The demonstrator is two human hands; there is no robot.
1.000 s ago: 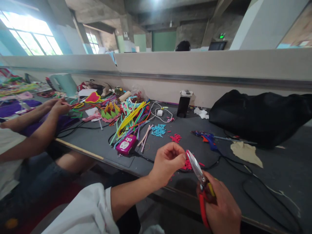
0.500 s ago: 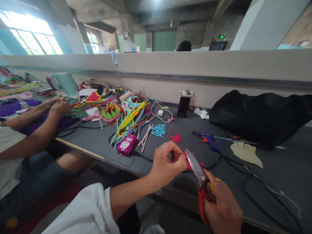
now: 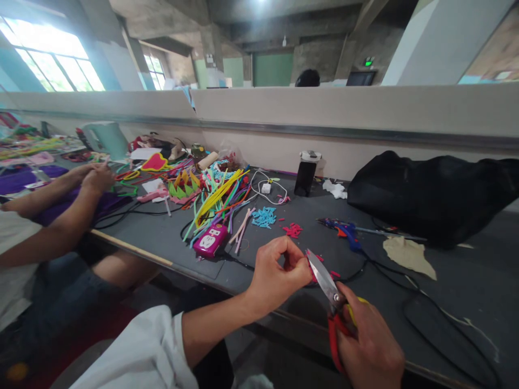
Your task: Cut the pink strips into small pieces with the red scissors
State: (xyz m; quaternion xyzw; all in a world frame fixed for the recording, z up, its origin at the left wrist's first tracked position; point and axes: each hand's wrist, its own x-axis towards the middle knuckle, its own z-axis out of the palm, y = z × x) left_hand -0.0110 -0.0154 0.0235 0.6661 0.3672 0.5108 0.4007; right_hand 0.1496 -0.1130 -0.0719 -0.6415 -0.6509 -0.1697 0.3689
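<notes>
My left hand (image 3: pixel 279 273) is closed in a pinch at the table's front edge, on a red pipe cleaner mostly hidden by the fingers. My right hand (image 3: pixel 373 343) grips a pair of scissors (image 3: pixel 324 278) with red and yellow handles. Their blades point up and left, with the tips right at the left fingertips. Small red cut pieces (image 3: pixel 292 230) lie in a pile just beyond the left hand, and a few more are scattered under the blades. Left of that pile sits a heap of short blue pieces (image 3: pixel 264 217).
A purple power box (image 3: pixel 211 241) and a bundle of coloured pipe cleaners (image 3: pixel 221 194) lie to the left. Rightward are a blue glue gun (image 3: pixel 352 237) with its cable, a beige scrap (image 3: pixel 409 255) and a black bag (image 3: pixel 430 194). A bottle (image 3: pixel 306 175) stands behind. A co-worker's hands (image 3: pixel 97 175) work at far left.
The scissors' blades have shifted very slightly left at the left fingertips. Both hands stay almost in place, and the piles look the same.
</notes>
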